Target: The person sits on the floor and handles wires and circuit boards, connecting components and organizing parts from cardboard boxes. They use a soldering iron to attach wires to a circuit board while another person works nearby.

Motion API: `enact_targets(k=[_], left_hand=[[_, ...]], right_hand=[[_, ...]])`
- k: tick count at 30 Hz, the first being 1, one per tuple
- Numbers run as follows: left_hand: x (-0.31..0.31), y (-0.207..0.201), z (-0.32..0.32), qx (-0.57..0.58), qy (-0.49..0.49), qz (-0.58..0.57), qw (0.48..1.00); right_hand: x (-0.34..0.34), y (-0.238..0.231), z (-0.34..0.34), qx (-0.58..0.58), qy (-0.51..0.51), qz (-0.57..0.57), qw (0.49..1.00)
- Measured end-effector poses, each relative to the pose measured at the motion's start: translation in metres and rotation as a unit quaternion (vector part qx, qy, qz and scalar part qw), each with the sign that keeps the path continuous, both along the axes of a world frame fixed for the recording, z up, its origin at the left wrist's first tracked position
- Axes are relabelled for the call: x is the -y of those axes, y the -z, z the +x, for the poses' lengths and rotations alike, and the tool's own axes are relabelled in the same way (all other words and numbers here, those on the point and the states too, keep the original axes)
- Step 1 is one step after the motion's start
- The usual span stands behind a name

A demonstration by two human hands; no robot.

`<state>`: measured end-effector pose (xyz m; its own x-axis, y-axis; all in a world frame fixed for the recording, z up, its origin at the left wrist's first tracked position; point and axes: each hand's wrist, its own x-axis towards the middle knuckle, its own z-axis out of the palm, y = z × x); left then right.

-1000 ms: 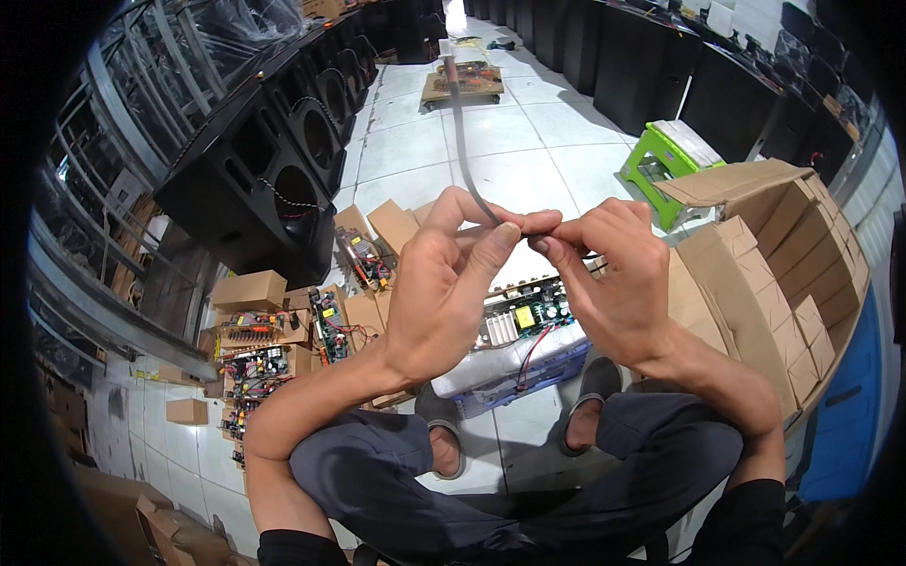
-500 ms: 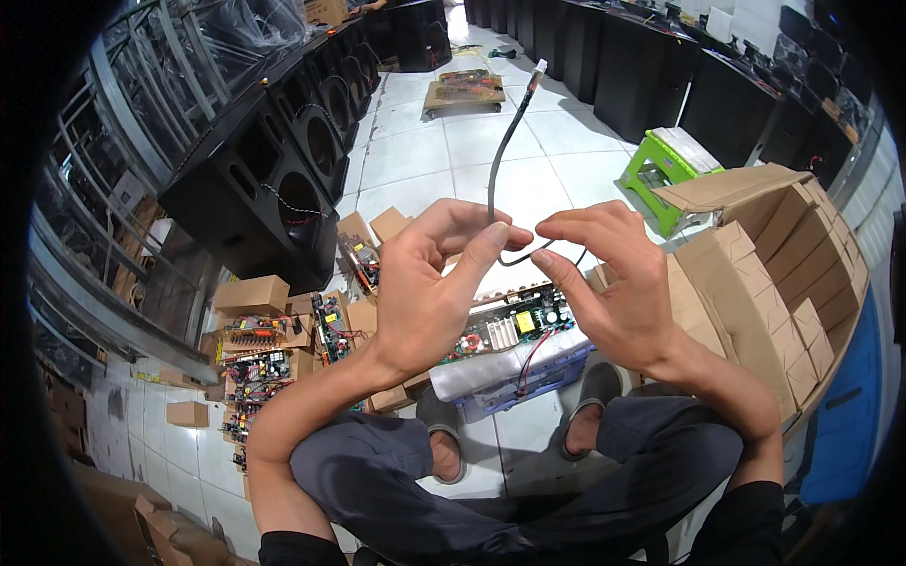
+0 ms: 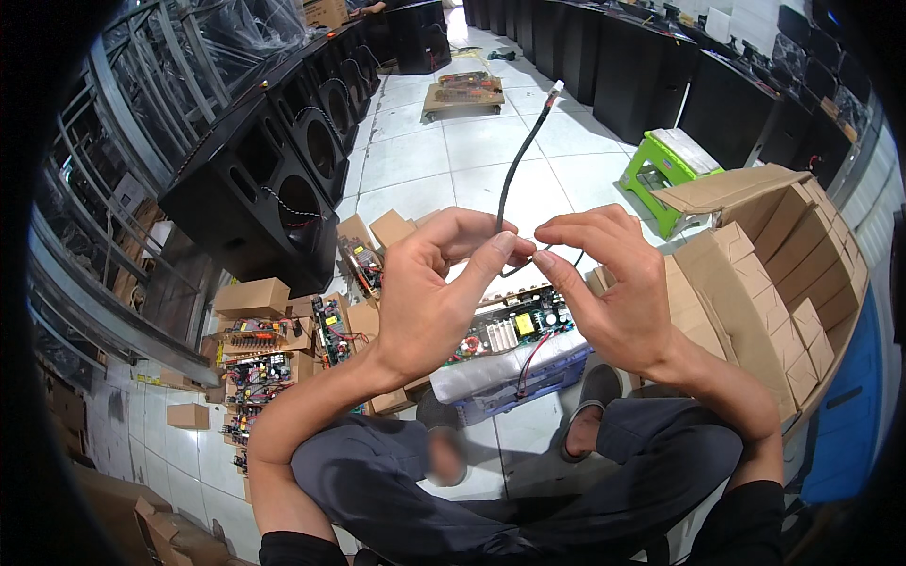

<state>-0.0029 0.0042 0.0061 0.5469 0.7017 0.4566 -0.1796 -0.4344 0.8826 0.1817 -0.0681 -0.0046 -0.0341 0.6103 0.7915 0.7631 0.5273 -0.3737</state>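
A black cable (image 3: 514, 172) stands up from between my hands, with a small white connector (image 3: 555, 90) at its upper tip. My left hand (image 3: 425, 292) pinches it between thumb and fingers. My right hand (image 3: 618, 292) has its thumb and forefinger closed on the cable's lower bend, close to the left fingertips; a thin dark tail shows behind the right fingers. Below both hands, a green circuit board (image 3: 528, 321) with a yellow-marked part lies on white foam wrap (image 3: 491, 370) over a blue-purple crate (image 3: 514, 396), a red and black wire pair hanging from it.
Several circuit boards (image 3: 260, 377) and small cardboard boxes (image 3: 253, 297) crowd the floor at left. Black speaker cabinets (image 3: 250, 203) line the left side. At right are an open carton (image 3: 703, 311) of small boxes and a green step stool (image 3: 665, 174). A wheeled board (image 3: 462, 99) sits farther ahead.
The cable's upper end has tilted to the right and dropped slightly. My fingertips have come a little closer together, and the cable's lower bend between them is smaller.
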Motion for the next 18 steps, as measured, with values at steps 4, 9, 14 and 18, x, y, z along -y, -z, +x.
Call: enact_targets(k=[4, 9, 14, 18], left_hand=[[-0.0007, -0.0002, -0.0002, -0.008, 0.002, -0.001, 1.000], [-0.0005, -0.0005, -0.0007, -0.007, 0.001, 0.002, 1.000], [-0.0007, -0.0003, -0.0016, -0.003, 0.003, -0.001, 1.000], [0.0001, -0.0007, -0.0012, 0.004, 0.005, -0.006, 1.000]], right_hand=[[0.0009, -0.0007, 0.0003, -0.003, 0.002, -0.003, 1.000], [0.0017, -0.0017, 0.0001, -0.008, 0.000, -0.005, 1.000], [0.0030, -0.0030, 0.0012, 0.003, 0.004, -0.027, 1.000], [0.0015, -0.0030, 0.0005, -0.009, 0.000, -0.005, 1.000]])
